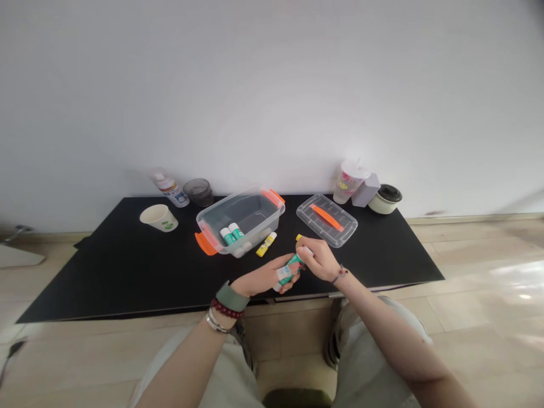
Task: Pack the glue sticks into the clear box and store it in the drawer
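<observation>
My left hand [267, 277] is closed around the body of a green and white glue stick [289, 270], held above the near edge of the black mat [127, 272]. My right hand [315, 258] pinches the top end of the same stick. A yellow object [298, 237] peeks out just behind my right fingers. The clear storage box [240, 220] with orange latches stands beyond my hands, with two green and white glue sticks [232, 234] lying inside it. A yellow glue stick [266, 244] lies on the mat beside the box.
The clear box lid [326, 219] with an orange handle lies to the right of the box. At the back are a paper cup [160, 217], a spray bottle [170, 189], a dark glass [199, 191], a plastic cup [350, 181] and a lidded bowl [385, 198].
</observation>
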The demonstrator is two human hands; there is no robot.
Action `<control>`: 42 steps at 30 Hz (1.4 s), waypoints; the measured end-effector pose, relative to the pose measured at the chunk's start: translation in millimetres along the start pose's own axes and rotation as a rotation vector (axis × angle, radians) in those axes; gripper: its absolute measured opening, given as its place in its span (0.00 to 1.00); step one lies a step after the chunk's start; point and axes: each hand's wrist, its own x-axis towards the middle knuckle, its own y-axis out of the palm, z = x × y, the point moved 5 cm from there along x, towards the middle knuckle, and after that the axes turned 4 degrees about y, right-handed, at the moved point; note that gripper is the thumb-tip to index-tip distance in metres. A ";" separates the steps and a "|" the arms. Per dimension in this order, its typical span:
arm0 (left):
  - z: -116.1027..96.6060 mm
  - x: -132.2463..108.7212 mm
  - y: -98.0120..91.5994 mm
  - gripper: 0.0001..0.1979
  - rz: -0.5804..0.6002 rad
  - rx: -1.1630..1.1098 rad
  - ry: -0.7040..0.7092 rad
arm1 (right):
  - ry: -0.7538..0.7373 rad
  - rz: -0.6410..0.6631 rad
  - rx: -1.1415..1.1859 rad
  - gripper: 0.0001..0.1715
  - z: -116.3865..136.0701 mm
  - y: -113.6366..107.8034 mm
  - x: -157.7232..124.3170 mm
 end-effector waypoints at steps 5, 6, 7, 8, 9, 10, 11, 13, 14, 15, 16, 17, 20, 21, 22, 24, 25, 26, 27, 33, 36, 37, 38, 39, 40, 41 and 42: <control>3.3 1.4 -3.2 0.15 -0.204 0.412 -0.010 | 0.153 -0.041 -0.175 0.19 -5.5 6.9 5.2; 4.9 1.6 -5.2 0.13 -0.276 0.570 -0.040 | 0.245 -0.055 -0.222 0.19 -10.2 10.4 6.9; 6.4 1.8 -6.9 0.12 -0.335 0.703 -0.076 | 0.336 -0.068 -0.270 0.18 -14.9 13.2 7.8; 8.0 1.9 -8.2 0.11 -0.374 0.791 -0.106 | 0.414 -0.073 -0.307 0.18 -18.8 15.3 7.9; 9.7 2.1 -9.0 0.11 -0.388 0.820 -0.129 | 0.461 -0.068 -0.329 0.19 -21.4 16.4 7.5; 11.7 2.5 -9.3 0.12 -0.376 0.787 -0.140 | 0.466 -0.054 -0.332 0.20 -22.1 16.5 6.8; 13.5 2.9 -9.0 0.12 -0.339 0.697 -0.135 | 0.425 -0.034 -0.318 0.21 -20.6 15.7 6.2; 15.4 3.5 -4.9 0.16 -0.194 0.405 -0.095 | 0.242 0.014 -0.263 0.21 -12.1 11.5 4.3; 14.8 3.3 -1.7 0.18 -0.106 0.255 -0.070 | 0.139 0.037 -0.240 0.20 -6.8 8.9 2.7; 13.1 2.6 1.2 0.20 -0.033 0.139 -0.046 | 0.053 0.055 -0.233 0.20 -2.2 6.7 1.0; 11.3 1.8 3.1 0.20 0.007 0.081 -0.026 | 0.002 0.066 -0.245 0.19 0.6 5.5 -0.1; 10.0 1.4 3.6 0.20 0.009 0.089 -0.017 | -0.008 0.067 -0.278 0.19 1.2 5.5 -0.2; 9.4 1.7 -0.5 0.14 -0.173 0.444 -0.052 | 0.182 0.016 -0.431 0.17 -8.7 11.5 4.0; 9.8 1.8 -1.6 0.13 -0.242 0.599 -0.080 | 0.284 -0.006 -0.467 0.16 -14.0 14.4 5.3; 10.4 2.0 -2.2 0.13 -0.295 0.734 -0.111 | 0.379 -0.023 -0.487 0.16 -19.2 17.0 6.1; 12.2 2.7 -3.0 0.13 -0.355 0.881 -0.154 | 0.493 -0.037 -0.459 0.17 -26.3 20.2 6.7; 13.1 3.0 -3.9 0.13 -0.365 0.877 -0.154 | 0.491 -0.029 -0.409 0.18 -27.5 20.5 7.0; 13.5 3.4 -5.0 0.14 -0.368 0.822 -0.136 | 0.450 -0.015 -0.334 0.19 -26.8 19.6 7.4; 13.6 3.6 -6.4 0.14 -0.360 0.720 -0.104 | 0.382 0.000 -0.244 0.19 -24.5 17.5 7.7; 10.5 2.9 -5.8 0.17 -0.197 0.287 0.006 | 0.081 -0.023 -0.017 0.16 -9.2 2.9 6.2; 11.4 1.3 -8.1 0.12 -0.340 0.649 -0.055 | 0.224 -0.036 -0.207 0.15 -16.4 13.3 9.3; 13.0 1.0 -8.9 0.12 -0.383 0.758 -0.094 | 0.296 -0.031 -0.266 0.15 -20.3 17.1 10.1; 14.9 0.9 -9.7 0.12 -0.413 0.836 -0.130 | 0.360 -0.025 -0.310 0.16 -23.8 19.9 10.4; 16.9 1.0 -10.5 0.11 -0.428 0.876 -0.152 | 0.404 -0.020 -0.333 0.16 -26.3 21.4 10.5; 18.7 1.5 -11.5 0.11 -0.428 0.871 -0.155 | 0.417 -0.012 -0.331 0.17 -27.4 21.7 10.5; 20.4 2.2 -12.4 0.11 -0.410 0.819 -0.142 | 0.396 -0.001 -0.307 0.18 -26.8 20.9 10.5; 21.9 2.9 -12.9 0.11 -0.376 0.720 -0.121 | 0.342 0.011 -0.268 0.18 -24.7 19.1 10.5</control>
